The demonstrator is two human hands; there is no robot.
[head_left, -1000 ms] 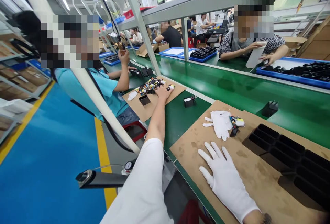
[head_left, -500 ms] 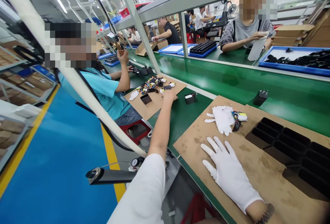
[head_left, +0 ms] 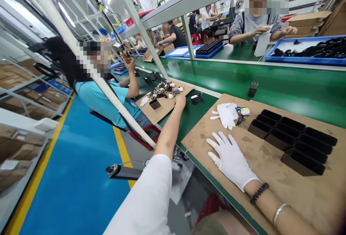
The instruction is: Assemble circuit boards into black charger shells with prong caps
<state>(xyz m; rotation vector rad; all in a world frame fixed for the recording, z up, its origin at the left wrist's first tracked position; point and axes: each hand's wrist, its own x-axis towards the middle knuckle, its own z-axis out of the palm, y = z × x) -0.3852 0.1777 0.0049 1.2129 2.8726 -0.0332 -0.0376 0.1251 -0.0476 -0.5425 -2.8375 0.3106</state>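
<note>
My left hand [head_left: 180, 101], bare, reaches to the right edge of a farther cardboard sheet [head_left: 151, 114], beside small circuit assemblies [head_left: 162, 90] with white and yellow parts. Its fingers are mostly hidden behind the hand, so I cannot see a grip. My right hand [head_left: 229, 161] wears a white glove and lies flat, fingers spread, on the nearer cardboard [head_left: 200, 136]. Just beyond it lies a loose white glove [head_left: 227, 115], touching or close to another circuit assembly [head_left: 243, 111]. Several open black cases [head_left: 293, 134] stand grouped to the right of my gloved hand.
A black case with prongs [head_left: 253, 89] stands on the green conveyor [head_left: 216, 71]. Another black case [head_left: 196, 98] sits between the cardboard sheets. A co-worker in a turquoise shirt [head_left: 105, 96] sits left. A pale slanted pole [head_left: 113, 101] crosses the left side. Blue trays [head_left: 305, 60] line the far side.
The view has shifted, bringing more of my right forearm and the black cases into sight. My left hand stays at the far cardboard's edge; my right stays flat. The person opposite has moved one hand toward the tray.
</note>
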